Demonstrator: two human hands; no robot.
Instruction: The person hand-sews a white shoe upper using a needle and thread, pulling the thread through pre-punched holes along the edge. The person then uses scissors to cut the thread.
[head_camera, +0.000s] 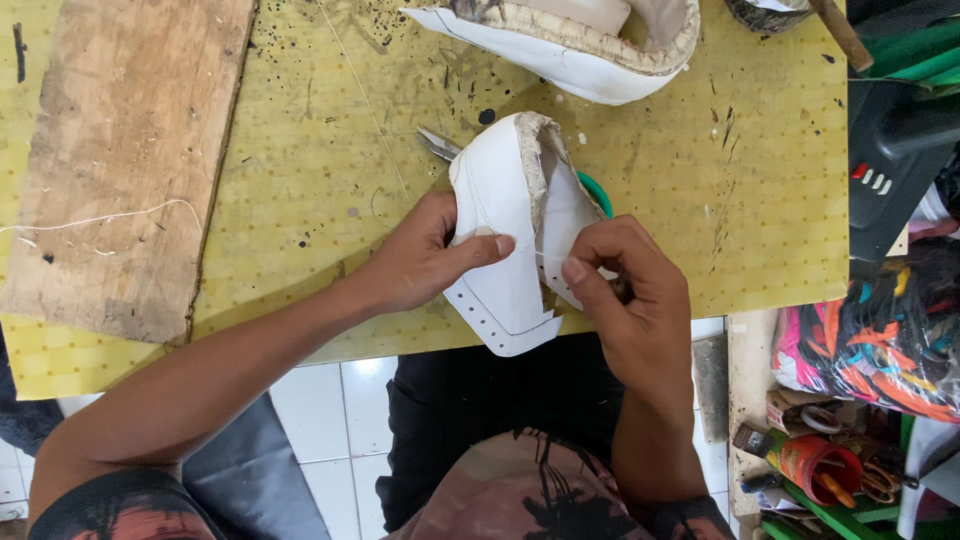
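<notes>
Hands meet over a white leather shoe upper (505, 235) with a raw beige lining edge, held at the near edge of the yellow dotted worktable (700, 180). The left hand (420, 262) grips the upper from the side, thumb pressed flat across its white panel. The right hand (625, 285) is closed on the opposite flap, fingers curled and pinching it. The upper's punched lower corner hangs past the table edge over the person's lap. Metal scissor tips (438, 143) and a green round object (598, 192) peek out from behind the upper. A second white shoe upper (560, 45) lies at the far edge, well apart. A worn wooden board (125, 150) covers the table's left side, leaving bare yellow surface between it and the hands.
</notes>
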